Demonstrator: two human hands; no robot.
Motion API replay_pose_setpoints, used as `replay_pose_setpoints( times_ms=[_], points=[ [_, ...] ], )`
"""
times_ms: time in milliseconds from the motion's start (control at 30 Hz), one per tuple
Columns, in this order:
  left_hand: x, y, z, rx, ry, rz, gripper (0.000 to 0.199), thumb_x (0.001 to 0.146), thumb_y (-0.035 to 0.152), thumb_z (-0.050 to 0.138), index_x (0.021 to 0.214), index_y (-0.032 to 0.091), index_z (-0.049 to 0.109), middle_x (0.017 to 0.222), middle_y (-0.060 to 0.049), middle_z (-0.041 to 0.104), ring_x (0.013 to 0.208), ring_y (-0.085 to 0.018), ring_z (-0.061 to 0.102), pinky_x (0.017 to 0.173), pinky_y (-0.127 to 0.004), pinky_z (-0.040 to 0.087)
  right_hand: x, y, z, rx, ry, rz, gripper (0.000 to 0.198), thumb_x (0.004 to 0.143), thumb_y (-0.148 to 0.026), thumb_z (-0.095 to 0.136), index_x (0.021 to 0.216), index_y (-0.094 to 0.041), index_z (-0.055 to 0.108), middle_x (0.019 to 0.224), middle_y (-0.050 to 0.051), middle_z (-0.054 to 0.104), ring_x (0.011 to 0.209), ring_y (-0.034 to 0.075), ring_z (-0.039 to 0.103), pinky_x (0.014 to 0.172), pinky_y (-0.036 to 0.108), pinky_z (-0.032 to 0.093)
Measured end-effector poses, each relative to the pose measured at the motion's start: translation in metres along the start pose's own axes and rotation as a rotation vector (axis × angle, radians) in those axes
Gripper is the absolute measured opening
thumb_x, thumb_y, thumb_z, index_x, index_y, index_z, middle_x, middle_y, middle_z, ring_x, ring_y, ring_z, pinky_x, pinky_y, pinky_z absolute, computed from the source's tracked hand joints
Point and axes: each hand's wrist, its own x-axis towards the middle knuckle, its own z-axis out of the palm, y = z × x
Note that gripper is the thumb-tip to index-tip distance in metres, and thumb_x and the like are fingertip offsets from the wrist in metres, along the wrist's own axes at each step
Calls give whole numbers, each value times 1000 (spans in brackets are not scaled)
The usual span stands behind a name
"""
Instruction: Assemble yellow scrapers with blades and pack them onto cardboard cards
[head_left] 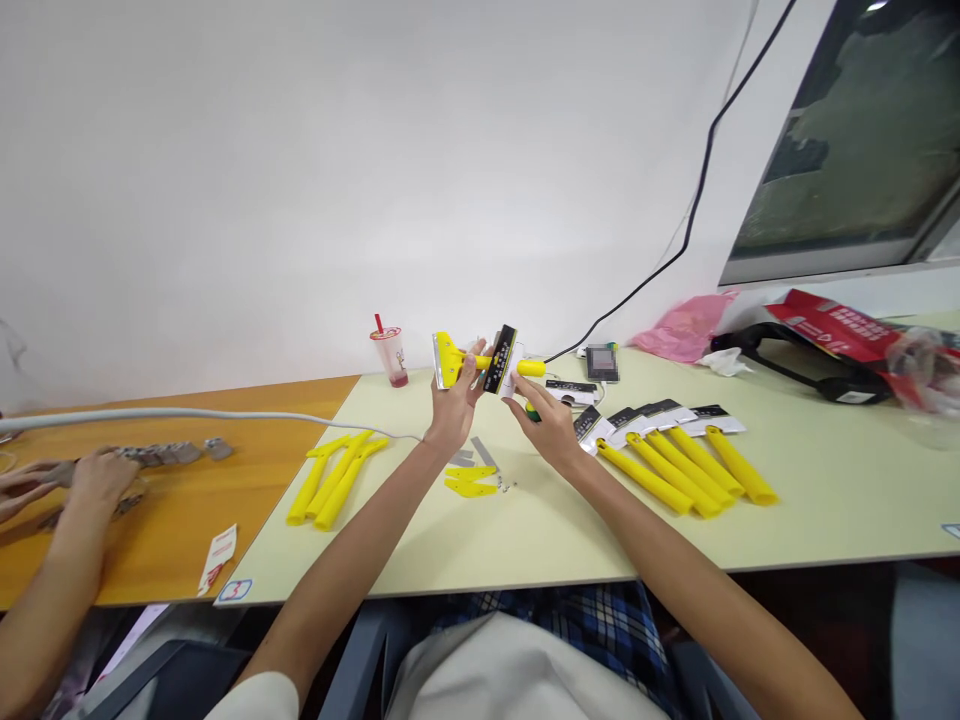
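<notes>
In the head view, a yellow scraper point(450, 360) is held up above the pale desk point(570, 540), its wide head to the left. The left hand point(454, 410) is closed around it just below the head. The right hand point(553, 430) has fingers and thumb pinched on a black-and-white card sleeve point(499, 362) that covers the middle of the handle; whether it wraps all the way round, I cannot tell. A small green-and-yellow object point(532, 411) shows at the right hand's fingers; whether it is gripped is unclear.

A clear plastic cup point(388, 352) stands upright near the wall with a red straw point(379, 324) in it and a little red liquid point(398, 380) at the bottom. On the far right, a pink plastic bag point(684, 328) lies crumpled beside a red bag point(832, 320); their contents are hidden.

To the right of the hands lie four yellow handles point(675, 470), their upper ends at or under more card sleeves point(652, 412). Three bare yellow handles point(337, 480) lie to the left, with yellow plates point(471, 488), metal blades point(484, 453) and screws point(506, 487) between the forearms.
</notes>
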Motion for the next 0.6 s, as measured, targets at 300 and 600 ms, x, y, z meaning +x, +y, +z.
replay_pose_setpoints(
  times_ms=[300, 600],
  points=[
    [72, 8, 24, 240, -305, -96, 60, 82, 42, 97, 127, 12, 72, 133, -23, 78, 127, -35, 75, 114, -53, 55, 19, -13, -13, 488, 292, 605, 39, 106, -54, 69, 117, -27, 44, 115, 7, 80, 56, 14, 74, 50, 26, 57],
    [79, 19, 22, 390, -382, -122, 65, 82, 50, 95, 130, 12, 74, 128, -23, 80, 119, -35, 78, 101, -47, 62, 29, -15, -24, 688, 89, 874, 47, 93, -64, 80, 102, -22, 61, 62, -6, 67, 35, 10, 51, 29, 19, 35]
  ],
)
